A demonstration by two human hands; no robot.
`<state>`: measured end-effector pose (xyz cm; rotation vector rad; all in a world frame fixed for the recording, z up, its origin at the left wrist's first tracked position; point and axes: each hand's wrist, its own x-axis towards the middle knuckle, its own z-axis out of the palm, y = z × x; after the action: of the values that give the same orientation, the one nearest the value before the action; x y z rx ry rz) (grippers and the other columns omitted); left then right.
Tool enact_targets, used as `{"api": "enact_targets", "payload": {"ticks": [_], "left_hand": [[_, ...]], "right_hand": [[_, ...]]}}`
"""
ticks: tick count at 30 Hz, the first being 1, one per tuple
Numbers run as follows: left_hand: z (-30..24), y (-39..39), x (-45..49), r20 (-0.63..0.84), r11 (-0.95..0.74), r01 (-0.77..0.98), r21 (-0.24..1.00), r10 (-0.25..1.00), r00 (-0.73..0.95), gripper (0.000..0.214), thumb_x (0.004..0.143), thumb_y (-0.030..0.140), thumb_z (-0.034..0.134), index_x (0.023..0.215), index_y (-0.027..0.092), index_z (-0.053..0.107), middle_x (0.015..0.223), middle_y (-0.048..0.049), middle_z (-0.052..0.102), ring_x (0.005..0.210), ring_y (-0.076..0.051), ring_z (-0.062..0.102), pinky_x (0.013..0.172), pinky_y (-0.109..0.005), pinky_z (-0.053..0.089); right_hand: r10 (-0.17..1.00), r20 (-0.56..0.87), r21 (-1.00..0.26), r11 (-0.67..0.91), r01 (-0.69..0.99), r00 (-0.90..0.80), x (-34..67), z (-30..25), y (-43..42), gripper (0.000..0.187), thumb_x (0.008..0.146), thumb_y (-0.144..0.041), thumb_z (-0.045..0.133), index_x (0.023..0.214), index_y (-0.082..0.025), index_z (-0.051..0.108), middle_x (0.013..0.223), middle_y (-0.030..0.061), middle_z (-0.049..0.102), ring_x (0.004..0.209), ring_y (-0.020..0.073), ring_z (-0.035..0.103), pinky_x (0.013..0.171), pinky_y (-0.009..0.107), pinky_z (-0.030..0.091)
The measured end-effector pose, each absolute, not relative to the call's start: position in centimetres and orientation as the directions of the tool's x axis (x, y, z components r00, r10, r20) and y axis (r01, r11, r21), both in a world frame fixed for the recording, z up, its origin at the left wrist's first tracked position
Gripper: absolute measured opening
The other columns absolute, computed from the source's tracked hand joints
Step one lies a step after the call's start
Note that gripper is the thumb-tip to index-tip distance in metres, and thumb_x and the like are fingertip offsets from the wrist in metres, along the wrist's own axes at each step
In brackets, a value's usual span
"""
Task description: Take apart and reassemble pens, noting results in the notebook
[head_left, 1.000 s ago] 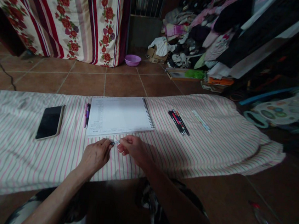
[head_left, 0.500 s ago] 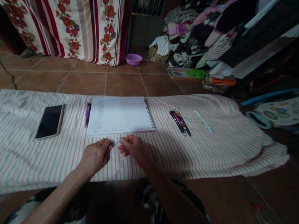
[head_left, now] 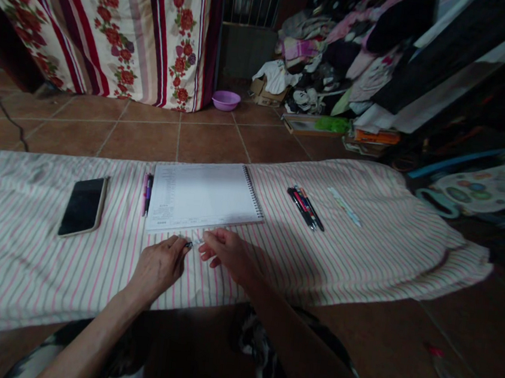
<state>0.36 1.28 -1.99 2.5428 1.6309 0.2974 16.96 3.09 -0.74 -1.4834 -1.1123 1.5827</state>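
Note:
Just in front of a spiral notebook [head_left: 201, 199], both hands meet over the striped cloth. My left hand [head_left: 158, 266] is closed, its fingertips pinching one end of a small slim thing [head_left: 189, 244] with a dark part and a pale part. From the other side, my right hand [head_left: 224, 252] pinches the pale end between thumb and forefinger, the other fingers curled loosely below. The thing is too small and blurred to name, and the fingers hide much of it. The notebook lies open at a mostly white page with faint print along its left and lower edges.
Left of the notebook lie two pens [head_left: 147, 195] and a phone [head_left: 82, 207]. To its right are several pens [head_left: 305, 208] in a bunch and a pale, patterned strip-like item [head_left: 344, 206]. The striped cloth [head_left: 363, 255] covers the low surface. A purple basin [head_left: 226, 100] stands on the floor beyond.
My hands stay in almost the same place, still pinching the small slim thing. The view has shifted very slightly; the notebook, pens and phone lie as before.

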Motion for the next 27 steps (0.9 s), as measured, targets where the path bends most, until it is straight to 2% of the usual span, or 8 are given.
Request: {"api": "enact_targets", "payload": {"ticks": [3,7,12,17,21,27], "left_hand": [[-2.06,1.23,0.33,0.11,-0.421,0.886,0.195,0.907,0.407,0.025,0.092,0.028,0.03,0.089,0.018,0.053,0.077,-0.0034,0.06,0.068,-0.016,0.059,0.054,-0.026,0.037],[-2.11,1.25,0.28,0.106,-0.428,0.884,0.189,0.904,0.415,0.025,0.092,0.028,0.03,0.088,0.018,0.053,0.077,-0.0034,0.06,0.068,-0.017,0.059,0.054,-0.026,0.037],[-2.1,1.28,0.25,0.1,-0.432,0.885,0.172,0.902,0.421,0.026,0.092,0.028,0.03,0.087,0.018,0.053,0.077,-0.0037,0.06,0.068,-0.017,0.059,0.053,-0.027,0.037],[-2.16,1.26,0.16,0.102,-0.43,0.886,0.175,0.903,0.418,0.025,0.092,0.027,0.031,0.091,0.018,0.054,0.079,-0.0037,0.061,0.069,-0.017,0.06,0.054,-0.027,0.037],[-2.22,1.3,0.16,0.113,-0.425,0.888,0.176,0.905,0.411,0.025,0.092,0.028,0.031,0.097,0.018,0.054,0.081,-0.0042,0.061,0.07,-0.017,0.061,0.054,-0.027,0.038],[-2.16,1.22,0.17,0.102,-0.434,0.884,0.176,0.901,0.422,0.026,0.092,0.029,0.031,0.093,0.018,0.054,0.079,-0.0039,0.061,0.07,-0.017,0.06,0.055,-0.027,0.039]], "right_hand": [[0.914,-0.394,-0.916,-0.381,0.124,-0.1,16.85,-0.85,3.11,0.022,0.081,-0.031,0.05,0.066,-0.014,0.054,0.058,0.0013,0.062,0.045,0.0085,0.056,0.035,0.015,0.038],[0.926,-0.363,-0.93,-0.352,0.11,-0.105,16.66,-1.35,3.11,0.021,0.079,-0.026,0.051,0.062,-0.014,0.052,0.053,-0.0001,0.059,0.041,0.0062,0.052,0.035,0.014,0.037],[0.928,-0.36,-0.932,-0.354,0.074,-0.1,16.67,-1.4,3.12,0.013,0.076,-0.018,0.05,0.065,-0.014,0.052,0.059,0.0001,0.062,0.045,0.0056,0.054,0.036,0.012,0.037],[0.916,-0.375,-0.927,-0.369,0.064,-0.146,16.84,-0.84,3.07,0.007,0.077,-0.019,0.05,0.073,-0.014,0.054,0.067,0.0006,0.063,0.049,0.006,0.057,0.037,0.012,0.039],[0.909,-0.4,-0.915,-0.389,0.109,-0.115,16.87,-0.57,3.02,0.015,0.081,-0.027,0.05,0.075,-0.014,0.054,0.065,0.0012,0.062,0.048,0.0077,0.058,0.034,0.013,0.037],[0.931,-0.347,-0.929,-0.325,0.175,-0.114,16.78,-1.22,3.11,0.022,0.08,-0.026,0.049,0.062,-0.014,0.051,0.055,-0.0001,0.059,0.041,0.0059,0.052,0.032,0.013,0.035]]}}
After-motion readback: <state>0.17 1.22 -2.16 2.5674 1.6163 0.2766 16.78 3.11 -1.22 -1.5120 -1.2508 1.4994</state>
